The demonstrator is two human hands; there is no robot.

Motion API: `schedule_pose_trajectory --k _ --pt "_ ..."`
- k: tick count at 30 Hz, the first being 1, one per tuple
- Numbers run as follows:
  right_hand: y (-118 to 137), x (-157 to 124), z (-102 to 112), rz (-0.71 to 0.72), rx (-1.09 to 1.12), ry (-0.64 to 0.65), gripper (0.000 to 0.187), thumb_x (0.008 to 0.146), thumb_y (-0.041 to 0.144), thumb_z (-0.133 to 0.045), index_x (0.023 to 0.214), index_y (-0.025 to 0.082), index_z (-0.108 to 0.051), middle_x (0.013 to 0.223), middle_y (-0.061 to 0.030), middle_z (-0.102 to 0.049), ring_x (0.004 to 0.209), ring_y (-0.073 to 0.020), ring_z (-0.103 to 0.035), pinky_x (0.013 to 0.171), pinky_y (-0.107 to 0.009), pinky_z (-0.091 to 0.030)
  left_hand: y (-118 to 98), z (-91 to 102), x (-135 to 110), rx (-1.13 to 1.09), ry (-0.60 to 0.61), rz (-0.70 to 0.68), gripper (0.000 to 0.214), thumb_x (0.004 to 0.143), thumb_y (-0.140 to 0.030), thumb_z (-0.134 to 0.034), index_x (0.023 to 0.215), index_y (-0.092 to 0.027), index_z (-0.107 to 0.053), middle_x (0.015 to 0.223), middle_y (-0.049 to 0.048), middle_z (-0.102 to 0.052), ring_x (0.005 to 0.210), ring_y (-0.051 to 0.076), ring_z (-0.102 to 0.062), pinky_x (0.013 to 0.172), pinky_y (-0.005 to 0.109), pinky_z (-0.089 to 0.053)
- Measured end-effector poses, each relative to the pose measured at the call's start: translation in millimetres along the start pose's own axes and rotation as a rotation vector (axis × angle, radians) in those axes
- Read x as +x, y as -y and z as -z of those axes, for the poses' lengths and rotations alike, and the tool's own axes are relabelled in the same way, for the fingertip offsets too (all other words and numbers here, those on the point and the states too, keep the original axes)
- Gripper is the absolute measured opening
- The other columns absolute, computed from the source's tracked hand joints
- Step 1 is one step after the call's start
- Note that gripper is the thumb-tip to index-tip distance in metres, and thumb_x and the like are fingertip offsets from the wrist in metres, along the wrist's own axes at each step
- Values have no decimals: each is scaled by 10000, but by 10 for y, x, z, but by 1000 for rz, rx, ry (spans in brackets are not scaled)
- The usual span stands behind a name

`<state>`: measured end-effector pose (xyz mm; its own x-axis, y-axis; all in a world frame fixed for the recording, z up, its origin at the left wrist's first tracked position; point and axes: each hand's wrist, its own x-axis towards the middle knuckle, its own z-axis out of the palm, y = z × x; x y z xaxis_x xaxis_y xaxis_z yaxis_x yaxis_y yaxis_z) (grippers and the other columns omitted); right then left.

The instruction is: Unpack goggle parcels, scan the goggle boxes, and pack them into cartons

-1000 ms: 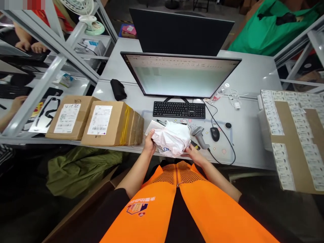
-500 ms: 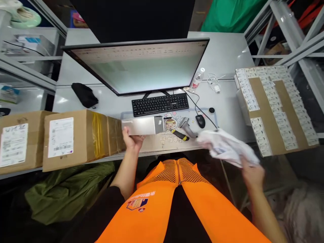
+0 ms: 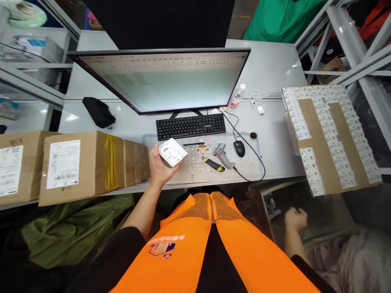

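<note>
White printed card [image 3: 172,152] sat in the left hand [image 3: 161,170], fingers [image 3: 153,156] grasping it tilted face-up over the table [image 3: 275,162], near a barcode scanner [image 3: 224,156]; the right hand [image 3: 295,219] hung beyond the table's near edge, its grip unclear.

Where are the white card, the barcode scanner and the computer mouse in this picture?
white card [image 3: 172,152]: head view, on its printed face.
barcode scanner [image 3: 224,156]: head view, on its grey body.
computer mouse [image 3: 240,148]: head view, on its top.
</note>
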<state>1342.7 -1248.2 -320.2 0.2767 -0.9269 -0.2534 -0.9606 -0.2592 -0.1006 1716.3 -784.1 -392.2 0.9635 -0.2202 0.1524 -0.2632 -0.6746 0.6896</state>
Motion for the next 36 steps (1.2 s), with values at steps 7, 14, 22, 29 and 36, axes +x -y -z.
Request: schedule_pose_trajectory --k 7,14,22,29,36 --pt "2313 157 -1221 469 35 447 706 975 417 -602 1573 58 -488 1423 -267 -693 1308 -350 -682 1126 -437 -514 -29 -417 -395 123 149 -52 1279 771 -571 -884 1716 -128 -145 1578 298 -481 1434 480 -507 1203 638 -426" --pt "2998 -148 -1685 485 -263 493 745 1022 391 -629 1627 47 -361 1437 -278 -664 1329 -361 -662 1092 -408 -505 20 -429 -441 126 106 46 1320 792 -561 -886 1738 -159 -58 1663 282 -412 1520 466 -441 1243 624 -401" --pt "3123 -76 -687 589 135 925 430 981 512 -625 1118 111 -698 697 -47 -692 629 -211 -656 613 -297 -505 -44 -416 -445 81 147 94 1270 788 -581 -884 1724 -165 -133 1671 284 -413 1553 459 -417 1284 614 -342" --pt "3457 -309 280 790 121 1358 517 848 705 -756 851 199 -650 567 29 -595 484 -137 -556 497 -256 -459 -123 -476 -412 21 169 61 1237 778 -541 -885 1722 -151 -187 1635 287 -456 1535 480 -436 1282 652 -338" --pt "3362 -312 -49 793 109 1231 548 863 767 -676 799 236 -557 568 29 -587 496 -153 -567 523 -283 -487 75 -504 -499 -22 190 102 1324 718 -479 -930 1746 -175 -154 1672 271 -406 1566 459 -400 1301 646 -333"
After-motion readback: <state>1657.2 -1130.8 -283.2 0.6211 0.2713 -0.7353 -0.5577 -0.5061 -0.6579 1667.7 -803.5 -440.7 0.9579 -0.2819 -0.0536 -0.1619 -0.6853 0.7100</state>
